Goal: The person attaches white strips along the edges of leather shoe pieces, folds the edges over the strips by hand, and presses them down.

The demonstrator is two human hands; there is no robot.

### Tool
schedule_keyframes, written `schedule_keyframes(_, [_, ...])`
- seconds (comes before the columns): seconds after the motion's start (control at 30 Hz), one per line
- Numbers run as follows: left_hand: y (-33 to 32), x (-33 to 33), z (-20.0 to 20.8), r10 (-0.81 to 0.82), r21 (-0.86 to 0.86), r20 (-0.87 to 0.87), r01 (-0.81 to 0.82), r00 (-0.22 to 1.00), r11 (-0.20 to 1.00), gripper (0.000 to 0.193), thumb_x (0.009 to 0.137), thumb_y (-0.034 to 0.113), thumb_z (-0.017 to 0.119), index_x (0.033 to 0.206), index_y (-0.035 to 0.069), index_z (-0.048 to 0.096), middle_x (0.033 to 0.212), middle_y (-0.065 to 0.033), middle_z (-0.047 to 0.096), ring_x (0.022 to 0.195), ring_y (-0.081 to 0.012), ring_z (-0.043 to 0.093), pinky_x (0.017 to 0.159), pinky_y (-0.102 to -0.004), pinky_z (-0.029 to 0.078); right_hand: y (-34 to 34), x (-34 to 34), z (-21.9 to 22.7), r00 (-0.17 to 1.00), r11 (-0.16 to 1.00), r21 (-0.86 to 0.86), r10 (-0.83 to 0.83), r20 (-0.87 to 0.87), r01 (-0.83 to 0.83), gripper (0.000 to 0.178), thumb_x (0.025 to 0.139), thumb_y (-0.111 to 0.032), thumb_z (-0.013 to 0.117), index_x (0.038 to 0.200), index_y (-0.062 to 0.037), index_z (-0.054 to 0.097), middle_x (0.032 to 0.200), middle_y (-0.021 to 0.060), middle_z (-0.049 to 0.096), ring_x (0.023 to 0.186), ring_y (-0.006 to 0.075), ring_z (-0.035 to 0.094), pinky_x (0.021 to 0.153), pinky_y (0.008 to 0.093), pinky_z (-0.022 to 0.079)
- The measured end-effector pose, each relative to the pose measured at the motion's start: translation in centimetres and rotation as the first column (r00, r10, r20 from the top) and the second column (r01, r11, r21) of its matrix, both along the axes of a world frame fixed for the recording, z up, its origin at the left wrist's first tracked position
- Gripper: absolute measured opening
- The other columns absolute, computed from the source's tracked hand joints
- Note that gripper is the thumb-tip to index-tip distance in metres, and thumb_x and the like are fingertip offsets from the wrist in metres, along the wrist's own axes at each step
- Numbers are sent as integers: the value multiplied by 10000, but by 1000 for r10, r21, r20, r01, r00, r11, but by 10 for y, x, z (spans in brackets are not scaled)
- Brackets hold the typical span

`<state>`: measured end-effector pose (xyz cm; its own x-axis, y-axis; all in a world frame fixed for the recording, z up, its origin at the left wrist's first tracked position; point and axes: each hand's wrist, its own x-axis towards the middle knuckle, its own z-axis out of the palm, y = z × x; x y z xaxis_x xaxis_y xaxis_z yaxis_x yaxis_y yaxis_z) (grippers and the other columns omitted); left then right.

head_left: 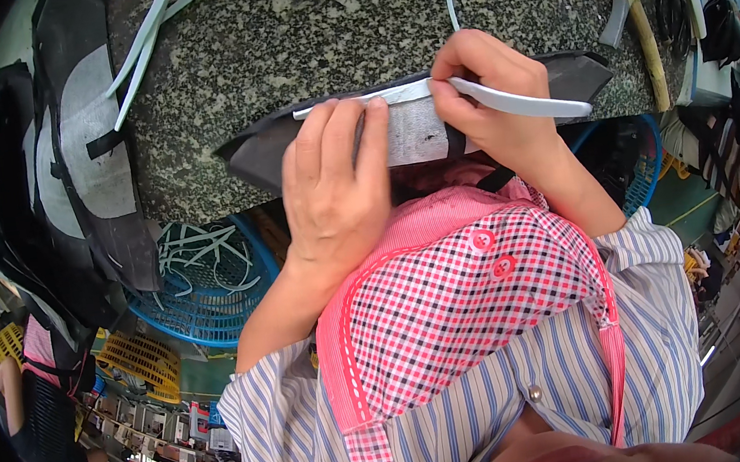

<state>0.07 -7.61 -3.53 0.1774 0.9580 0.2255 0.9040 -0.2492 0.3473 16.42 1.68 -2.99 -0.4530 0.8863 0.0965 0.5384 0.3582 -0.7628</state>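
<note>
A long black sheet piece (261,157) with a silver-grey patch (414,133) lies along the near edge of the stone tabletop. A narrow pale strip runs along the piece's far edge. My left hand (333,189) rests on the piece with its fingers stretched out, fingertips at the strip; its thumb is hidden. Between the thumb and forefinger of my right hand (500,93) is a pinched whitish strip (538,106), its loose end curving off to the right. Whether both are one strip, I cannot tell.
Similar black pieces (80,127) are stacked at the left. Pale strips (149,39) lie on the speckled tabletop (346,24). A wooden-handled hammer (645,40) lies at the right. Below the table stands a blue basket (207,318) with tangled strips. Other people are at both sides.
</note>
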Motion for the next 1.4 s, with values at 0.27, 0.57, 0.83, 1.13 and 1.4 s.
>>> schedule_keyframes(0.27, [14, 17, -22, -181, 189, 167, 149, 969, 971, 324, 747, 110, 611, 1060, 29, 620, 1081, -111, 575, 980, -237, 562, 778, -330, 506, 5, 38, 8, 991, 968, -249, -68, -112, 39, 109, 692, -31, 647, 797, -14, 623, 734, 75, 610, 670, 168, 604, 609, 267, 470])
schedule_keyframes(0.57, [24, 30, -3, -85, 50, 269, 75, 959, 996, 400, 636, -35, 632, 1032, 22, 635, 1027, -110, 595, 939, -271, 570, 815, -350, 471, 13, 35, 8, 999, 992, -122, 33, 14, -31, 87, 685, -32, 621, 742, -36, 556, 682, 83, 549, 623, 225, 573, 573, 301, 457])
schedule_keyframes(0.83, [31, 46, -15, -224, 173, 203, 190, 953, 966, 280, 690, 74, 683, 962, 21, 636, 981, -103, 608, 906, -249, 581, 770, -340, 472, 8, 63, 13, 997, 996, -46, -71, -16, 70, 68, 702, -16, 640, 760, -32, 608, 721, 79, 604, 647, 214, 607, 586, 285, 468])
schedule_keyframes(1.13, [37, 54, -11, -194, 115, 142, 178, 971, 977, 347, 668, 72, 650, 1010, 16, 639, 1013, -71, 570, 907, -238, 544, 774, -349, 447, 16, 64, 9, 995, 987, -127, -96, 21, 97, 91, 690, -24, 627, 771, -38, 586, 718, 78, 587, 644, 211, 603, 577, 286, 464])
schedule_keyframes(1.4, [45, 68, -18, -241, 220, -25, 240, 970, 945, 256, 744, 168, 554, 963, 50, 616, 970, -49, 588, 914, -176, 550, 721, -276, 380, 20, 76, 12, 982, 993, -55, -92, 167, 102, 126, 704, -60, 676, 792, -68, 585, 726, 60, 590, 625, 191, 621, 528, 289, 477])
